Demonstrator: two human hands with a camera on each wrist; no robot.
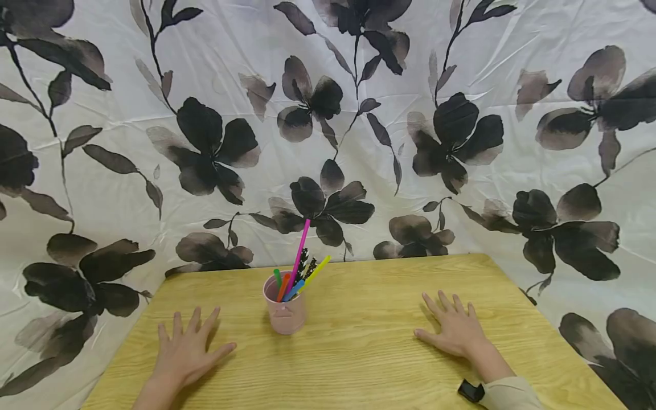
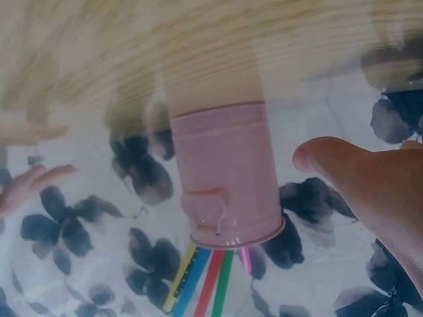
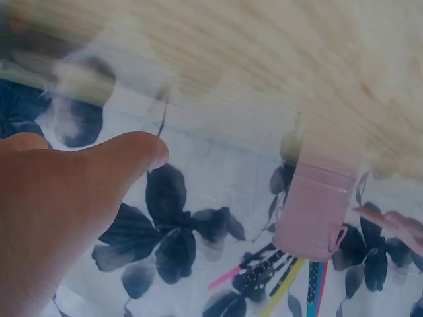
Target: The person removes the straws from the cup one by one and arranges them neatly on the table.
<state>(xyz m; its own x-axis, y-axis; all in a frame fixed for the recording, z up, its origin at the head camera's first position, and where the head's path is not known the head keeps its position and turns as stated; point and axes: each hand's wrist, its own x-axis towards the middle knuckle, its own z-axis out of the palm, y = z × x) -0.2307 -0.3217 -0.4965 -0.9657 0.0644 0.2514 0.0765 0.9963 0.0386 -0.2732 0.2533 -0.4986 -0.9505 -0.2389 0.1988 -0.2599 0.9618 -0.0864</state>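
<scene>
At the lower left of the frame, the left hand [image 1: 187, 350] is spread over the desk [image 1: 348, 364], its fingers straight and holding nothing. At the lower right, the right hand [image 1: 453, 329] is also released, its fingers apart; below it are a pale sleeve [image 1: 512, 394] and a small black object [image 1: 470, 391]. A little farther, left of the centre, a pink cup [image 1: 287, 320] stands upright, nearer to the left hand, touching neither hand. It has a smooth round wall and small loop handles. From it lean slim sticks [image 1: 300, 250]: pink, yellow, blue, orange, green, and some black with white pattern. The desk shows yellowish wood grain; a wide stretch of it lies between the cup and the right hand, a narrower one toward the left. Behind its straight far edge hangs a creased white cloth [image 1: 379, 171] with dark flowers.
</scene>
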